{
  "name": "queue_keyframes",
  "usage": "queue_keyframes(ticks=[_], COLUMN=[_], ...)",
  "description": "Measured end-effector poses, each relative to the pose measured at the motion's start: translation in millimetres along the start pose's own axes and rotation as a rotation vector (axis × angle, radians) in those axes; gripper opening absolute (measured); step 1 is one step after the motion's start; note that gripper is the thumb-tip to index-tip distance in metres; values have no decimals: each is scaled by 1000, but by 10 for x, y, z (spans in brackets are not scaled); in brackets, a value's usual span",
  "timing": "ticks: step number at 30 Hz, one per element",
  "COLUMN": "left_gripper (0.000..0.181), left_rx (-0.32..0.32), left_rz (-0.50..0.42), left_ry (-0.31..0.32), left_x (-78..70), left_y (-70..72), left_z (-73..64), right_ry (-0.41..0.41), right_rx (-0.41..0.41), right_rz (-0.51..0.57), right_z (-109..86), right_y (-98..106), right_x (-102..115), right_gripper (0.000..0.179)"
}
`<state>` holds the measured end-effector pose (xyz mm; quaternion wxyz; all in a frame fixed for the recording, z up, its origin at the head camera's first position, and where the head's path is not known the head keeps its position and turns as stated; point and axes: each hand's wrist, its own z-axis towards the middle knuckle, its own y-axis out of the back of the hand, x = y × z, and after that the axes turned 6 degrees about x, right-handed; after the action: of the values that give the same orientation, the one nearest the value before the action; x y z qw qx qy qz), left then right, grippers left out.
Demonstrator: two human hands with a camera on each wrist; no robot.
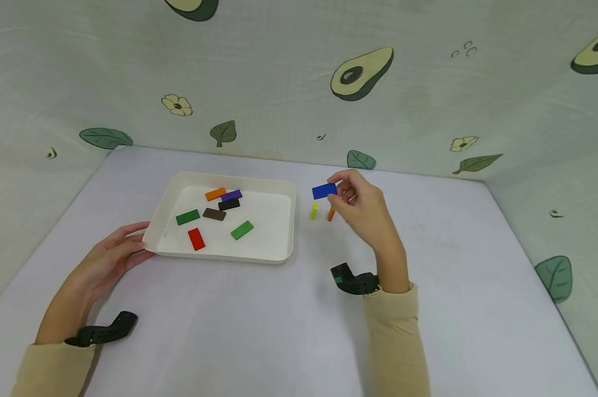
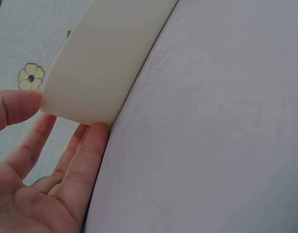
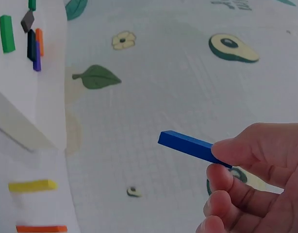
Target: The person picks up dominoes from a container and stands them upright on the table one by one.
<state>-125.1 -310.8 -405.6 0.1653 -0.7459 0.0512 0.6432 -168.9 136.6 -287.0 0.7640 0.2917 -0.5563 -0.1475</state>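
Note:
My right hand [image 1: 361, 207] pinches a blue block [image 1: 324, 191] near one end, between thumb and fingertips. The block is held up over the table, right of a white tray [image 1: 274, 242]. Close below it are a yellow block [image 1: 314, 210] and an orange block [image 1: 331, 214], the latter partly hidden by the hand. My left hand [image 1: 112, 262] holds the tray's near left corner. In the left wrist view the thumb [image 2: 23, 107] meets the rim and other fingertips are at the bottom edge.
Inside the tray lie several coloured blocks: red [image 1: 196, 239], brown [image 1: 214, 214], black [image 1: 229, 204], purple [image 1: 231, 195], orange [image 1: 215, 194] and two green ones. A patterned cloth [image 1: 279, 82] hangs behind the white table [image 1: 239, 331].

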Motion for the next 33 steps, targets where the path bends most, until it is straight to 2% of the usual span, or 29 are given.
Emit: queue_keyframes(ticks=[5, 13, 17, 18, 26, 33], left_gripper=[39, 39, 40, 40, 38, 37], left_rx=[-18, 8, 44, 37, -3, 61], left_rz=[20, -28, -59, -47, -6, -79], left_ry=[4, -17, -37, -35, -6, -36], left_x=[4, 40, 28, 25, 21, 2], left_y=[-4, 17, 27, 24, 22, 24], left_z=[6, -24, -18, -16, -25, 5], right_ry=[-47, -125, -191, -209, -354, -404], right_rx=[-65, -158, -193, -198, -186, -142], right_rz=[-83, -152, -181, -188, -231, -217], right_z=[-84, -153, -207, -221, -297, -315], right_y=[237, 470, 576, 600, 705, 706], right_x=[-179, -439, -550, -573, -749, -924], right_gripper=[24, 25, 25, 26, 28, 28])
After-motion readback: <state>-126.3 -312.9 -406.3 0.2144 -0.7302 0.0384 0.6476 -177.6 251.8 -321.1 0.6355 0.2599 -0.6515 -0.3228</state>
